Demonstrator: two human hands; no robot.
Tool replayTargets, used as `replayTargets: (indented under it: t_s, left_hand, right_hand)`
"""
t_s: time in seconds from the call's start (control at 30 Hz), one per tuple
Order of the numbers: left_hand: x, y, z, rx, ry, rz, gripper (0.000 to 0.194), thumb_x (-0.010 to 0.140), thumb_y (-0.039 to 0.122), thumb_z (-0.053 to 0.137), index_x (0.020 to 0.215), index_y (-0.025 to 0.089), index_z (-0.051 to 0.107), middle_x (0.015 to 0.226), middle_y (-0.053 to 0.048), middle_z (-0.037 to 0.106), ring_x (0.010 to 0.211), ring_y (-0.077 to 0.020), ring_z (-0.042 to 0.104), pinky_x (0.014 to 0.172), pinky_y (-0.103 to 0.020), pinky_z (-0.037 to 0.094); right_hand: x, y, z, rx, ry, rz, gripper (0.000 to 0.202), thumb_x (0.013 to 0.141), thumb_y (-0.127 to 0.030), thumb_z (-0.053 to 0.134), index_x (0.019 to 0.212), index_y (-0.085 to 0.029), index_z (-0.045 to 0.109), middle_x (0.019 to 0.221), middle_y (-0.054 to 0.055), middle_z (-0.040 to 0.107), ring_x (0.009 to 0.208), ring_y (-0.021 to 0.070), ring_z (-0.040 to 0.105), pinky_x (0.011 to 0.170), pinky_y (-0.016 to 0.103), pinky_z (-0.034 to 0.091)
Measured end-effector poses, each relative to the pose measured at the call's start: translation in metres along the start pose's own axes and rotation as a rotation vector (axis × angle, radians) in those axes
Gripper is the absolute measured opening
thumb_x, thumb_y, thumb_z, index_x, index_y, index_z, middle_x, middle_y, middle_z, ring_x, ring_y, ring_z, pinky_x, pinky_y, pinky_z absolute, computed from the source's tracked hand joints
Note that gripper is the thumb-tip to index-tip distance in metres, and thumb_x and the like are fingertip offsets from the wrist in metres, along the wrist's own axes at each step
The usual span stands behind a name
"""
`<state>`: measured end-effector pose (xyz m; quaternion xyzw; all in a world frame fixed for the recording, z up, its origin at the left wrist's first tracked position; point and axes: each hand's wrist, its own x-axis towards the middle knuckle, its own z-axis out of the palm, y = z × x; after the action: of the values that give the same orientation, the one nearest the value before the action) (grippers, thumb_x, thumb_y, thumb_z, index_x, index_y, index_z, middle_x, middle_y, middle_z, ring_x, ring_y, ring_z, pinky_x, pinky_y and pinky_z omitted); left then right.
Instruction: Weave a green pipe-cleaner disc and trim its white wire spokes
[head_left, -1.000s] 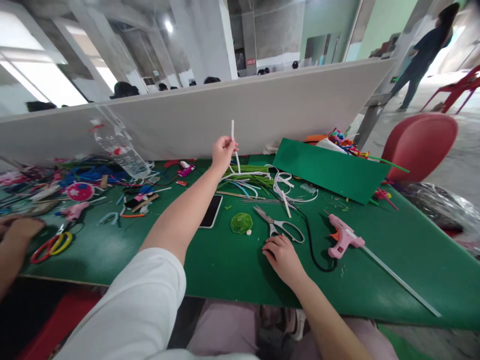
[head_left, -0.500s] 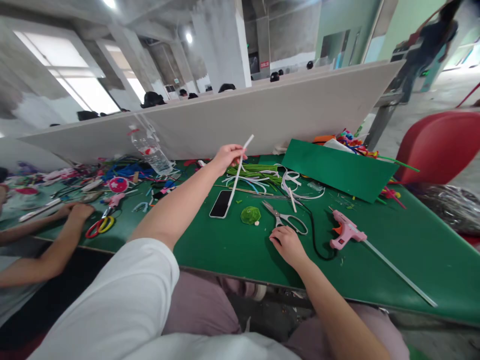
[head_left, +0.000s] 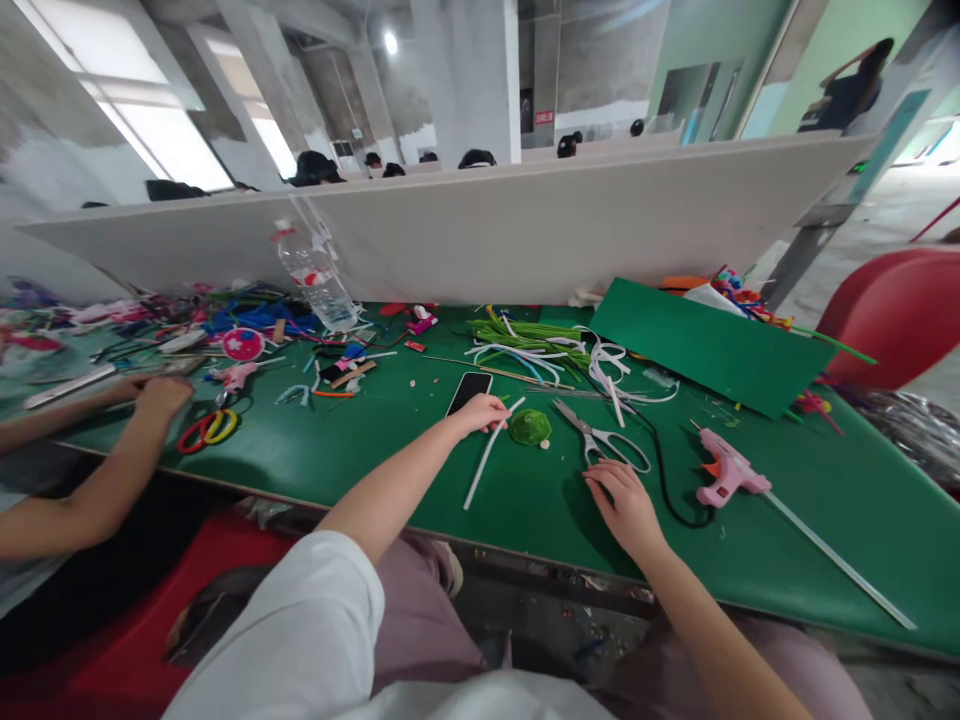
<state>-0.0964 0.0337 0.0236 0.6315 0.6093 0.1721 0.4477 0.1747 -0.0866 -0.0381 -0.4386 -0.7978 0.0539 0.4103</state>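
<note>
My left hand point(head_left: 484, 412) pinches a white strip point(head_left: 486, 467) near its upper end, in front of the phone point(head_left: 469, 385). The strip slants down toward the table's front edge. A round green piece point(head_left: 530, 427) lies just right of this hand, with a small pale bit beside it. My right hand point(head_left: 616, 492) rests on the table by the handles of the grey scissors point(head_left: 600, 438), fingers loosely spread and holding nothing. To its right lies a pink glue gun point(head_left: 727, 470) with a long clear stick in its back.
Green and white strips point(head_left: 525, 345) lie behind the phone. A green sheet point(head_left: 712, 345) leans over craft pieces at the back right. At the left are a bottle point(head_left: 324, 290), red-and-yellow scissors point(head_left: 208, 430) and another person's hands point(head_left: 161, 392). A grey divider point(head_left: 450, 240) borders the table.
My left hand has come down and nearer with the white strip, from above the phone to in front of it. The camera view has shifted. My right hand remains beside the scissors.
</note>
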Motion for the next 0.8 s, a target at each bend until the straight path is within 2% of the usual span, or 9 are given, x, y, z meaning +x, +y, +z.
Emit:
replayTargets:
  t_s: [0.17,0.3,0.47,0.57,0.7,0.8]
  left_hand:
    - [-0.003,-0.02,0.016,0.037,-0.027,0.043,0.018,0.075,0.031,0.054,0.08,0.014,0.058,0.07,-0.004,0.066,0.05,-0.0089,0.055,0.041,-0.018,0.036]
    - [-0.004,-0.024,0.02,0.103,-0.001,0.119,0.018,0.074,0.033,0.054,0.078,0.016,0.059,0.061,0.0,0.062,0.046,-0.0094,0.053,0.045,-0.02,0.038]
    - [-0.005,-0.03,0.02,0.133,0.069,0.229,0.017,0.072,0.034,0.056,0.072,0.018,0.061,0.055,0.001,0.058,0.054,-0.0125,0.053,0.055,-0.023,0.038]
    - [-0.009,-0.036,0.011,0.084,0.025,0.256,0.017,0.072,0.035,0.055,0.072,0.019,0.062,0.057,0.0,0.06,0.056,-0.0136,0.054,0.055,-0.024,0.038]
    - [-0.02,-0.039,-0.015,-0.079,-0.065,0.26,0.017,0.072,0.035,0.056,0.075,0.018,0.061,0.065,-0.001,0.062,0.061,-0.0125,0.057,0.056,-0.022,0.041]
    - [-0.031,-0.034,-0.033,-0.446,-0.105,0.163,0.019,0.069,0.036,0.062,0.075,0.018,0.062,0.059,0.001,0.058,0.051,-0.0081,0.051,0.048,-0.019,0.035]
  right_hand:
    - [0.012,-0.01,0.002,-0.02,0.036,0.142,0.016,0.085,-0.024,0.047,0.096,-0.022,0.058,0.092,0.007,0.064,0.091,0.0216,0.058,0.081,0.039,0.047]
    - [0.045,-0.024,0.018,-0.037,-0.114,0.094,0.018,0.084,-0.026,0.047,0.099,-0.022,0.057,0.094,0.007,0.063,0.093,0.0224,0.057,0.081,0.039,0.047]
    - [0.091,-0.028,0.037,-0.082,-0.17,0.133,0.033,0.082,-0.031,0.052,0.114,-0.022,0.05,0.1,0.008,0.062,0.098,0.0253,0.055,0.081,0.042,0.047]
    - [0.116,-0.027,0.047,-0.088,-0.195,0.089,0.026,0.084,-0.024,0.049,0.108,-0.024,0.056,0.102,0.007,0.061,0.1,0.0245,0.053,0.083,0.041,0.047]
    - [0.142,-0.032,0.064,-0.023,-0.249,-0.073,0.02,0.082,-0.023,0.053,0.098,-0.024,0.064,0.103,0.007,0.062,0.099,0.0225,0.054,0.086,0.04,0.045]
    - [0.16,-0.043,0.073,0.081,-0.218,-0.135,0.017,0.082,-0.025,0.053,0.091,-0.023,0.067,0.092,0.006,0.066,0.092,0.0213,0.056,0.081,0.038,0.047]
